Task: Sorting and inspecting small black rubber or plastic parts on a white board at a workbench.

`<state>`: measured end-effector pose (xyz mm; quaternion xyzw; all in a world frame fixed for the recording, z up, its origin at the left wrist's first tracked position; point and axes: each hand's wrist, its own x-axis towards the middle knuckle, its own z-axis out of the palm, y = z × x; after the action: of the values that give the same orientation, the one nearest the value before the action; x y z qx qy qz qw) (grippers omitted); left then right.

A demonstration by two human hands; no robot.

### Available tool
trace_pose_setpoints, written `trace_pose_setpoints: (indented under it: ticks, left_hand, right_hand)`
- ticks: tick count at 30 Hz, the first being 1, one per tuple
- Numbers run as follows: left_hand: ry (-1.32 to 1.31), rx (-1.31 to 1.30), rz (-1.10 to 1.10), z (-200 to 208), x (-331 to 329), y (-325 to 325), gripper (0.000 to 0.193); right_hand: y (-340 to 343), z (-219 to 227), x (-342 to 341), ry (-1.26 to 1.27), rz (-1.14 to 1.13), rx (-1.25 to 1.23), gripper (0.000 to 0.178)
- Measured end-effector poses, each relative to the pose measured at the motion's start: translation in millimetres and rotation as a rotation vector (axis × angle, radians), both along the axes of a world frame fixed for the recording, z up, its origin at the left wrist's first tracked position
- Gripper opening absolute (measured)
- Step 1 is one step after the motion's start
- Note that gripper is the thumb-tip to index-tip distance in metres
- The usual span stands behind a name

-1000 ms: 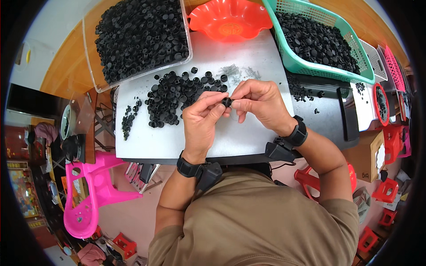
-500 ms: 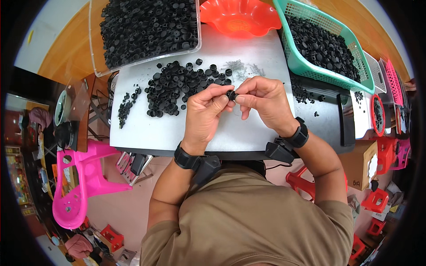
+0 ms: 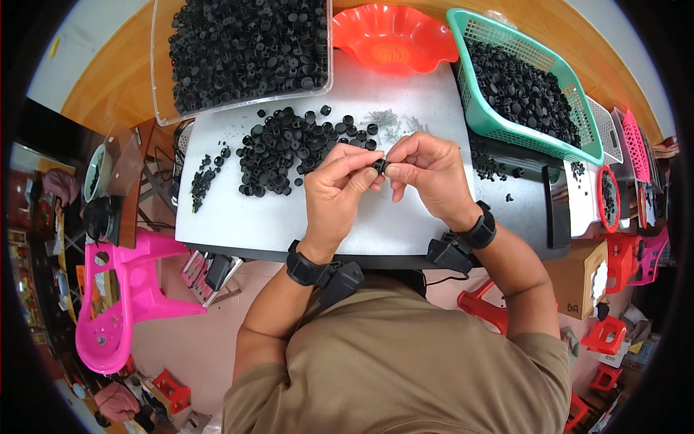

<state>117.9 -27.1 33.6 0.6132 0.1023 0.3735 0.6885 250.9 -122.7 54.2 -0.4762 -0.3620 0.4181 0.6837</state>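
You pinch the small black part [image 3: 379, 166] between left hand [image 3: 332, 186] and right hand [image 3: 434, 176], equally near; its long axis is unclear.

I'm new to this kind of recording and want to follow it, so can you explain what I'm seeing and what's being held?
There is no machine: these are a person's bare left hand and right hand. A fisheye camera worn on the head looks down, so straight edges bend. Black devices are strapped around both wrists.

The fingers of both hands hold one small black part between them. On the white surface lie a heap of black round parts, a smaller cluster and thin grey pieces. Beyond are a clear bin, a red dish and a green basket.
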Motion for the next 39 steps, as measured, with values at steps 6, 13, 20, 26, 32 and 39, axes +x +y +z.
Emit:
trace_pose_setpoints:
  ticks: [6, 13, 20, 26, 32, 39]
  left_hand:
    - [-0.056, -0.167, -0.066, -3, -1, -1, 0.020]
    - [-0.095, -0.299, -0.131, -6, 0, 1, 0.019]
    - [-0.073, -0.525, -0.130, -7, 1, 4, 0.019]
    - [-0.085, -0.418, -0.150, -7, -1, 2, 0.020]
    - [0.112, -0.229, 0.030, 11, -38, 11, 0.020]
    - [0.267, 0.118, 0.280, -10, -88, 19, 0.011]
  right_hand:
    - [3, -13, 1, 0.016, 0.040, 0.073, 0.011]
    - [10, -17, 1, 0.015, 0.101, 0.094, 0.011]
    - [10, -14, 1, -0.146, 0.012, 0.060, 0.015]
    - [6, 8, -2, -0.847, -0.130, 0.155, 0.020]
    - [-30, 59, 50, -0.871, -0.494, 0.004, 0.015]
    - [-47, 67, 99, -1.536, -0.929, -0.186, 0.014]
